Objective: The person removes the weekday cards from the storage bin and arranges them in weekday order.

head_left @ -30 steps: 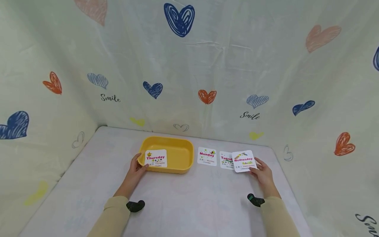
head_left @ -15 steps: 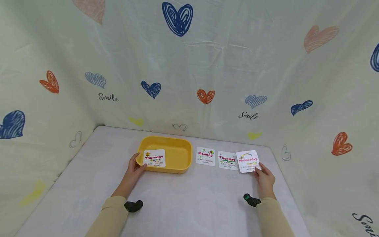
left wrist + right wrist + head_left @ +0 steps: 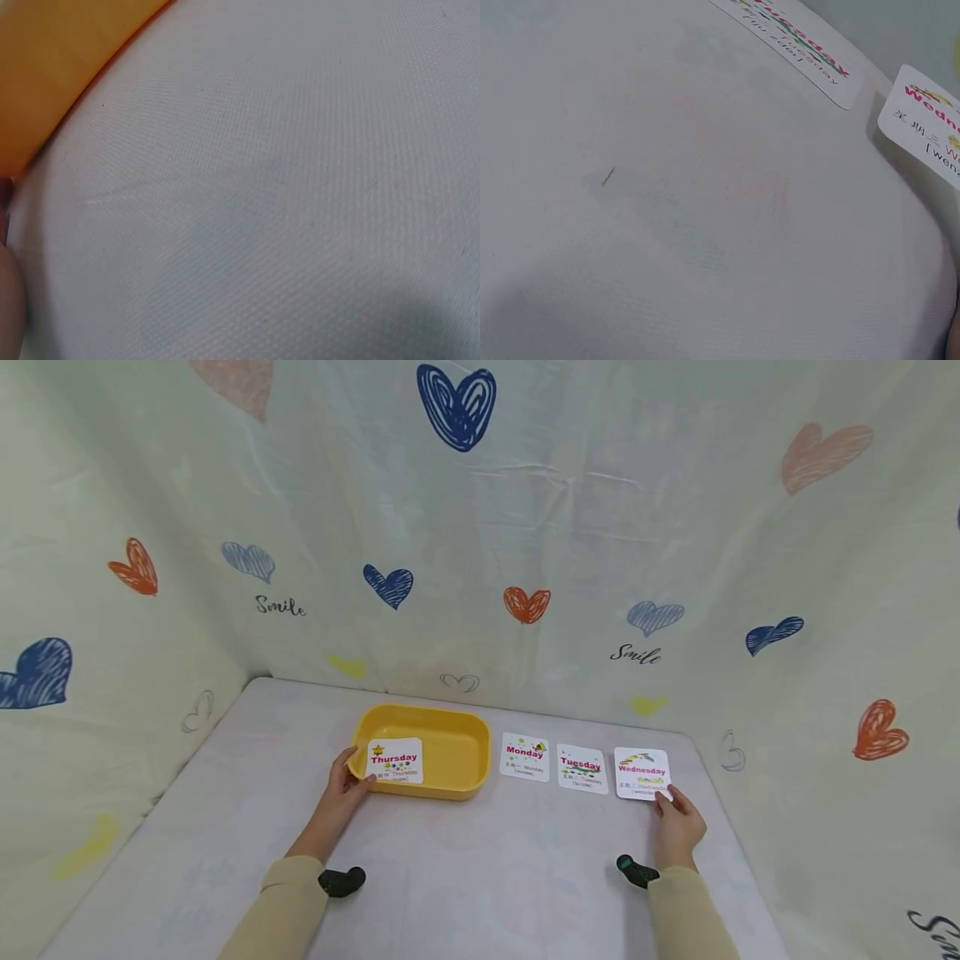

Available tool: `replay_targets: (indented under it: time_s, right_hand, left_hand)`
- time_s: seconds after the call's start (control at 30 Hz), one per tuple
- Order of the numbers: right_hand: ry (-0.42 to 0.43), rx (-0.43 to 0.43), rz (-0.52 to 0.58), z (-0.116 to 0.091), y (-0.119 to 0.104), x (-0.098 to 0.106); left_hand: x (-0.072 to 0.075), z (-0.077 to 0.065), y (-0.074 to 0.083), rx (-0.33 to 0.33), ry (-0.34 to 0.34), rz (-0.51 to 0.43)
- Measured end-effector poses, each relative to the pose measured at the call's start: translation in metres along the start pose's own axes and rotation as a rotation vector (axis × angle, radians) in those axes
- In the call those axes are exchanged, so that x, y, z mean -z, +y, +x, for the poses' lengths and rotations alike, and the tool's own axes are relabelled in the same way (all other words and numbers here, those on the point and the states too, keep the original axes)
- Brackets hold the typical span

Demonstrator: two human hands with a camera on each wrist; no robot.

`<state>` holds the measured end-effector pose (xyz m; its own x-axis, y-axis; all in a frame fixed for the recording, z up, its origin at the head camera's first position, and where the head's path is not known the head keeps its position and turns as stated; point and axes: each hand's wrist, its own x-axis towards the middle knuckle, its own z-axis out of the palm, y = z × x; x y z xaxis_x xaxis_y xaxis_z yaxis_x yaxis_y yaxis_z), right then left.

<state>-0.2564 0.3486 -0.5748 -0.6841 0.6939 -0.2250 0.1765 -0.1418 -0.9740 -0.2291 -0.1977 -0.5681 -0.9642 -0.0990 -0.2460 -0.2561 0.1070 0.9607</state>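
Note:
My right hand (image 3: 679, 828) pinches the lower right corner of the Wednesday card (image 3: 642, 772), just right of the Tuesday card (image 3: 582, 769). In the right wrist view the Wednesday card (image 3: 924, 120) casts a shadow and seems slightly raised off the table. Left of these lies the Monday card (image 3: 525, 757). My left hand (image 3: 341, 793) grips the left front corner of a yellow tray (image 3: 480, 752), with the thumb at its front rim. Inside that tray, at the left, rests the Thursday card (image 3: 395, 760); whether others lie beneath it is hidden.
A white cloth covers the table (image 3: 480, 877). A pale curtain (image 3: 480, 527) printed with hearts hangs close behind the table and at both sides. Black wrist devices (image 3: 341, 882) show by both cuffs.
My right hand has carried the Wednesday card rightward and down, off the Tuesday card it had partly covered. The left hand and the tray have stayed in place.

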Motion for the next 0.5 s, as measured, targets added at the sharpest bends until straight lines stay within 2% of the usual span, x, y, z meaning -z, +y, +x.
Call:
replay_targets:
  time_s: [0.23, 0.5]
  right_hand:
    - [0.009, 0.076, -0.029, 0.005, 0.005, 0.001]
    - [0.044, 0.147, -0.284, 0.011, 0.017, -0.006]
  left_hand:
    - [-0.002, 0.0, -0.001, -0.01, 0.001, -0.012]
    - [-0.002, -0.001, -0.001, -0.013, 0.003, 0.023]
